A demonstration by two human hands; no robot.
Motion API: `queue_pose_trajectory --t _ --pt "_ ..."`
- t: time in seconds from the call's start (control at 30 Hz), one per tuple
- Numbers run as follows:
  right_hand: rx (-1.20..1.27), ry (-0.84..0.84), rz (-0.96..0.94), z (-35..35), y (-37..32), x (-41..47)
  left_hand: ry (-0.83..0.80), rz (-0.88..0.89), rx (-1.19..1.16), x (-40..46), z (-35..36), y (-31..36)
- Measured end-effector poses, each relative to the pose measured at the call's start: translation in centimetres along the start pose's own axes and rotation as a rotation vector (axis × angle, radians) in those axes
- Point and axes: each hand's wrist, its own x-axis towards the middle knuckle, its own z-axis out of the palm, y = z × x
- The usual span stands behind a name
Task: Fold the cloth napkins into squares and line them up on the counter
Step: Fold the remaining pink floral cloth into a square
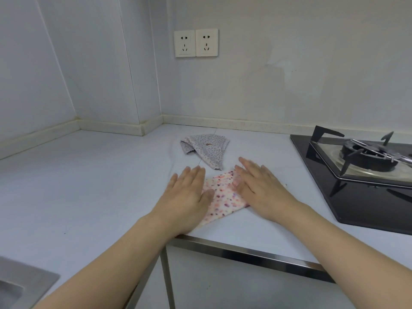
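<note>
A pink napkin (pixel 220 197) with small coloured spots lies flat near the front edge of the pale counter (pixel 100 175). My left hand (pixel 187 197) presses on its left part with straight fingers. My right hand (pixel 260 186) lies flat on its right part, also with straight fingers, and hides that side of the cloth. Behind them a grey dotted napkin (pixel 206 149) sits crumpled and loosely bunched, apart from both hands.
A black gas hob (pixel 356 188) with a metal pan support fills the counter's right side. A steel sink (pixel 20 284) corner shows at the bottom left. Two wall sockets (pixel 196 42) sit above the back corner. A metal strip (pixel 245 250) edges the counter front.
</note>
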Motion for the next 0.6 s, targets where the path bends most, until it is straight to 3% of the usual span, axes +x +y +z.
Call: queue_pose_trajectory --t 0.1,0.27,0.43,0.53,0.6 --pt "-0.014 -0.183 0.056 -0.2 0.4 0.6 -0.142 -0.026 0.078 0.2 0.6 -0.1" --pt "-0.077 -0.252 0.044 0.0 1.3 1.8 -0.204 -0.099 0.060 0.2 -0.6 -3.2" --pt "-0.069 -0.233 0.022 0.1 1.7 2.2 0.125 -0.134 -0.082 0.5 -0.9 -5.1" --pt "0.051 -0.064 0.020 0.1 1.3 1.5 0.163 -0.177 -0.135 0.8 -0.9 -4.9" --pt "0.060 0.215 -0.088 -0.5 0.2 0.2 0.173 -0.195 -0.148 0.7 -1.0 -4.8"
